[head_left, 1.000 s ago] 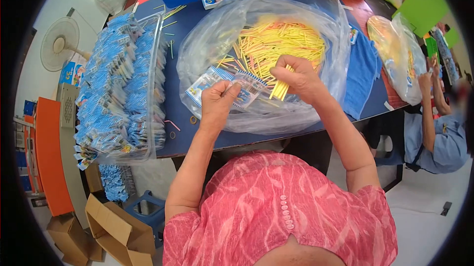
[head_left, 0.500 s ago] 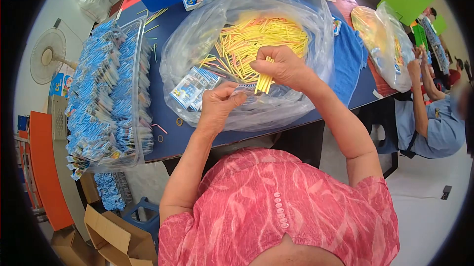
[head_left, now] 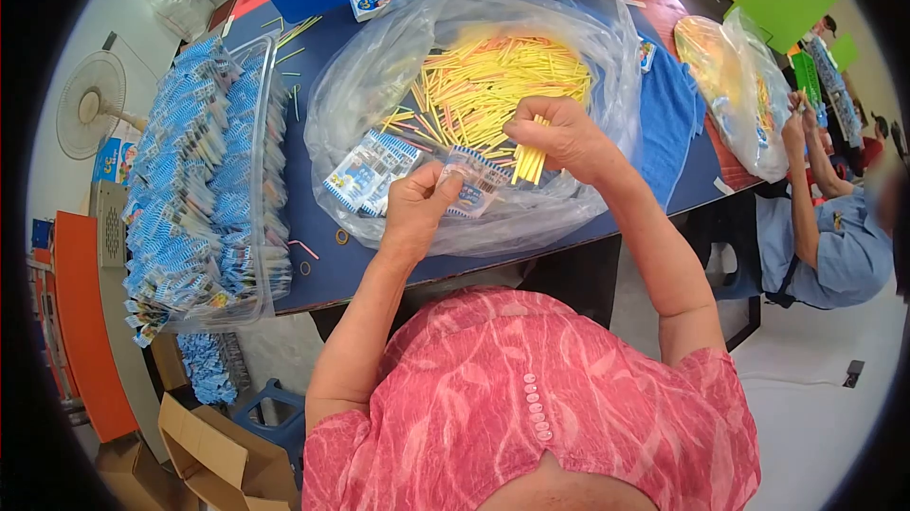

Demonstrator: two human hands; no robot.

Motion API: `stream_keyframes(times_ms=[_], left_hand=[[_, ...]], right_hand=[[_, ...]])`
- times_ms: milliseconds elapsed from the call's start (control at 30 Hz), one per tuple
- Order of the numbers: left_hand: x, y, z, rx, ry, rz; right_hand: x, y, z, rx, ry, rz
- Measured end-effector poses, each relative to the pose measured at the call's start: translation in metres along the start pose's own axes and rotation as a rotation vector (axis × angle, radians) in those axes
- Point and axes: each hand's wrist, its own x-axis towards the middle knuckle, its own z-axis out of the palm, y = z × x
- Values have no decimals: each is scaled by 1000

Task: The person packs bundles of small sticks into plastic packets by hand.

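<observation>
Between its thumb and fingers, my left hand (head_left: 414,212) pinches a small clear packet (head_left: 473,181) with blue striped edges. My right hand (head_left: 561,137), closed, grips a bundle of yellow sticks (head_left: 530,164) just right of that packet, their lower ends pointing down. Both hands are over a large clear plastic bag (head_left: 379,56) whose rim is spread open. Many yellow and pinkish sticks (head_left: 512,75) lie inside it, beyond my hands. More blue and white packets (head_left: 365,170) rest on the bag's near left part, beside my left hand.
A clear bin (head_left: 268,179) full of blue packets stands at the left. A blue cloth (head_left: 668,113) lies right of the bag, with another filled bag (head_left: 735,84) farther right. A co-worker (head_left: 820,246) is at the right. Cardboard boxes (head_left: 227,454) are at the lower left.
The view has shifted, so the table items appear farther left than a second ago. Since half a second ago, my right hand has moved slightly right with the sticks, and the pinched packet shows more fully.
</observation>
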Motion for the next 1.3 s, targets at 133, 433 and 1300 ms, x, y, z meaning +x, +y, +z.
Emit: stream_keyframes(times_ms=[133,433,1300], left_hand=[[1,-5,-6,-18,25,89],[1,1,0,-28,-84,100],[3,-9,-2,32,-146,49]], right_hand=[[-4,-4,3,63,-31,18],[7,-8,15,20,-62,7],[7,-9,8,-340,6,-264]])
